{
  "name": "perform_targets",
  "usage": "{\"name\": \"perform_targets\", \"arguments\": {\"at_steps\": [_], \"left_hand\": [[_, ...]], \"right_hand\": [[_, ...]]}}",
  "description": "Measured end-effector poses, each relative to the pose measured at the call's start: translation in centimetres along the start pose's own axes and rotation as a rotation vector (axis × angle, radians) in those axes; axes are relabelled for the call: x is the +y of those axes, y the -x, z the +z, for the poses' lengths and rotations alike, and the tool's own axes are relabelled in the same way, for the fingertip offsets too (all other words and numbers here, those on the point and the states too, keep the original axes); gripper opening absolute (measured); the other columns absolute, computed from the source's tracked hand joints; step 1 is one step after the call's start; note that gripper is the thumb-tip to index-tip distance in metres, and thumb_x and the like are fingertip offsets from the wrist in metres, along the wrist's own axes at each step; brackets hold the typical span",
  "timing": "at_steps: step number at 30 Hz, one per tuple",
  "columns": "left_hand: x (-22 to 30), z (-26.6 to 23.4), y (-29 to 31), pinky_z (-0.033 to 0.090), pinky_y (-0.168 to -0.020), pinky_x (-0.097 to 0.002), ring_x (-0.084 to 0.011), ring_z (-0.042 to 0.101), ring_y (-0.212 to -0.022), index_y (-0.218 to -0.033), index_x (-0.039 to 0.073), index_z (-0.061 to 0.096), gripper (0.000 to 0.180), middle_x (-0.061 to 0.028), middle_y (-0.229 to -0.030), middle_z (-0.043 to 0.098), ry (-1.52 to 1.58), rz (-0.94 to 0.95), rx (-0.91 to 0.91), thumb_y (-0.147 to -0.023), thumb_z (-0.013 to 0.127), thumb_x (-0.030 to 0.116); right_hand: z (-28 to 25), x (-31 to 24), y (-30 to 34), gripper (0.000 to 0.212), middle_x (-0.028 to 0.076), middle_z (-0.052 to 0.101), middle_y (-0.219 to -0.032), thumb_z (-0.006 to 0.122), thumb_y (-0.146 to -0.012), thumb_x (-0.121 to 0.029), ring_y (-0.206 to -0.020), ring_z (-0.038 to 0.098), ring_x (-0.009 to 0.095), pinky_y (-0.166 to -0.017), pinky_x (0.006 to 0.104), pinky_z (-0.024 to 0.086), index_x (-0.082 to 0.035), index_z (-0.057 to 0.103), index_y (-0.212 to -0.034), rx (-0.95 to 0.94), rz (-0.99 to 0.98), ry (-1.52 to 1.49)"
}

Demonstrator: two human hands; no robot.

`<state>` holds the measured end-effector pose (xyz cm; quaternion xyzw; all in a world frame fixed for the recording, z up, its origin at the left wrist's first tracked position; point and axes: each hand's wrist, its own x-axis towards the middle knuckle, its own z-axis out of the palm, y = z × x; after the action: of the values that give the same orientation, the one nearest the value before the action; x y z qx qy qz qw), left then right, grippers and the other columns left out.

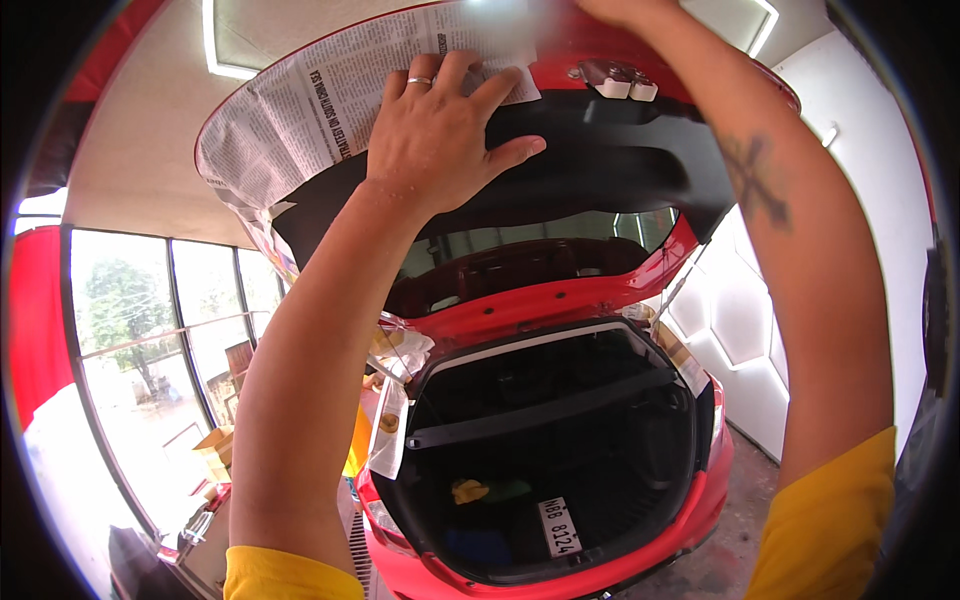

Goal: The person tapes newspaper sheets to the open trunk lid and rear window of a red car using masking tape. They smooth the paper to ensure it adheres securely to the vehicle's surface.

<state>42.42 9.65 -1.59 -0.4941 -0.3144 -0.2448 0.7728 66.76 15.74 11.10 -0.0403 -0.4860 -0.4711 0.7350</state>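
Note:
My left hand [430,135] presses on a sheet of newspaper [310,115] on the raised red tailgate [560,65] of a car. Its fingers are spread, and a ring shows on one of them. The newspaper covers the left part of the tailgate's edge, next to its black inner panel [620,165]. At the top rim my right hand [620,10] reaches up to the tailgate; its fingers are cut off or blurred, so what it touches is hidden.
Below gapes the car's open boot [560,420], with a loose number plate [560,527] and a yellow cloth-like thing [468,491] inside. More paper [388,440] hangs at its left side. Tall windows [130,320] and a cardboard box [215,450] are at left, a white panelled wall [735,340] at right.

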Motion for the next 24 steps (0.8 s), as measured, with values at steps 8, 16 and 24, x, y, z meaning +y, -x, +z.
{"name": "perform_targets", "arguments": {"at_steps": [8,16,24], "left_hand": [[-1.8,-0.3,2.5,0.036,-0.118,-0.0540,-0.0360,0.051,-0.135,-0.145,0.030,0.063,0.066,-0.0099,-0.145,0.055,-0.058,0.017,-0.081,-0.094,0.060,0.073],[-1.1,0.2,1.6,0.036,-0.117,-0.0540,-0.0355,0.051,-0.134,-0.145,0.032,0.062,0.066,-0.0101,-0.145,0.054,-0.076,0.035,-0.026,-0.094,0.060,0.074],[-1.0,-0.1,1.2,0.036,-0.118,-0.0545,-0.0361,0.049,-0.138,-0.147,0.032,0.061,0.066,-0.0098,-0.148,0.053,-0.107,0.055,-0.045,-0.093,0.062,0.072]], "right_hand": [[0.1,-3.8,2.5,0.045,0.019,0.078,-0.086,0.085,-0.081,-0.047,-0.080,0.076,0.028,-0.077,0.0395,0.057,-0.006,0.083,-0.100,-0.402,-0.095,-0.166],[-0.2,-3.6,4.7,0.046,0.020,0.075,-0.092,0.082,-0.080,-0.047,-0.089,0.072,0.036,-0.085,0.0445,0.055,-0.006,0.077,-0.100,-0.221,-0.087,-0.066],[-0.8,-3.6,4.9,0.062,0.024,0.074,-0.102,0.085,-0.077,-0.047,-0.102,0.069,0.041,-0.092,0.0483,0.053,-0.005,0.066,-0.119,-0.287,-0.125,0.091]]}}
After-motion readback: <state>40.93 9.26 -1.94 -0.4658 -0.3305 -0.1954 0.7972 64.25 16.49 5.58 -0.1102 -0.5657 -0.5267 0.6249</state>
